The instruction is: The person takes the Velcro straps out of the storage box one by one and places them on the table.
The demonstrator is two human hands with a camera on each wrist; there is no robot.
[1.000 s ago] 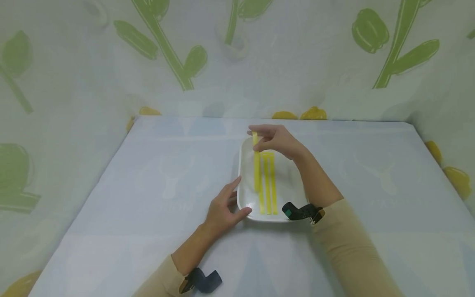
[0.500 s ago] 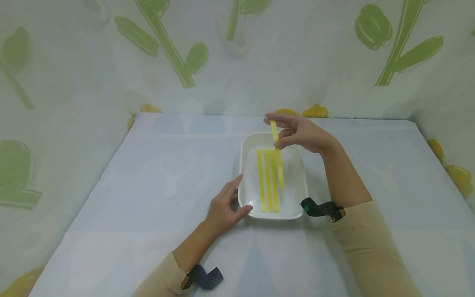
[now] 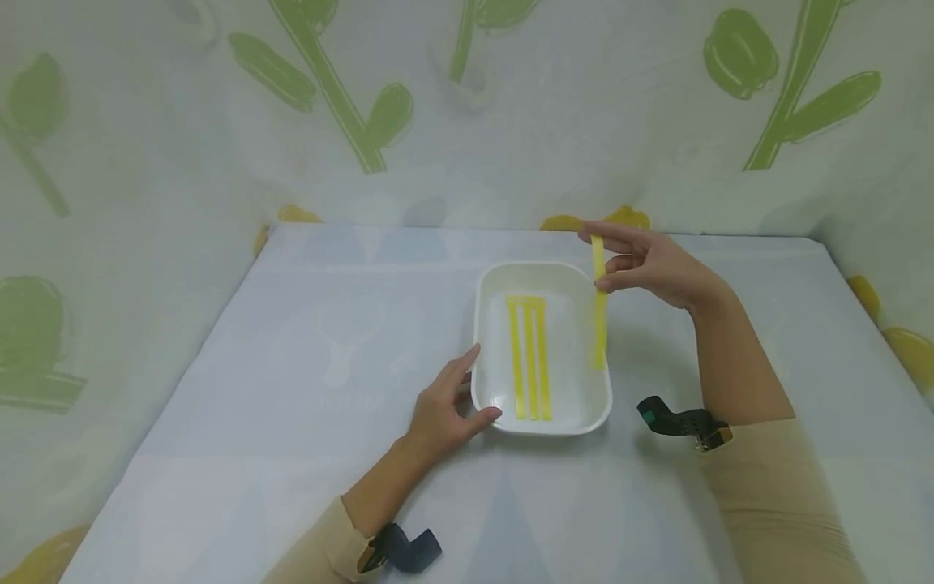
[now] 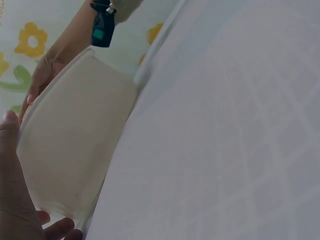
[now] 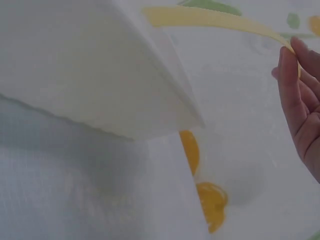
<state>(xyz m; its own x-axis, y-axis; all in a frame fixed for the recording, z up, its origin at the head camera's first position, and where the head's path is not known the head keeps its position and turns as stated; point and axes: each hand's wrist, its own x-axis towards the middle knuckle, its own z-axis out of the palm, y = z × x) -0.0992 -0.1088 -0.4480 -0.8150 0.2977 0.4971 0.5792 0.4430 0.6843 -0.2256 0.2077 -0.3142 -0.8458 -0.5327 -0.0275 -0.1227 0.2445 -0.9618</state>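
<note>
Yellow strip (image 3: 600, 324), one: pinched in my right hand (image 3: 660, 264), near the white tray (image 3: 576, 357). Inside tray: three more strips (image 3: 532, 357). My left hand (image 3: 440, 405) grips tray's side.

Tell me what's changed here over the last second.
The right grip has moved rightward, carrying the held yellow strip from over the left part of the white tray to its right rim. Nothing was newly taken or let go. Unchanged: the left grip at the tray's left side, and the three strips lying inside.
</note>
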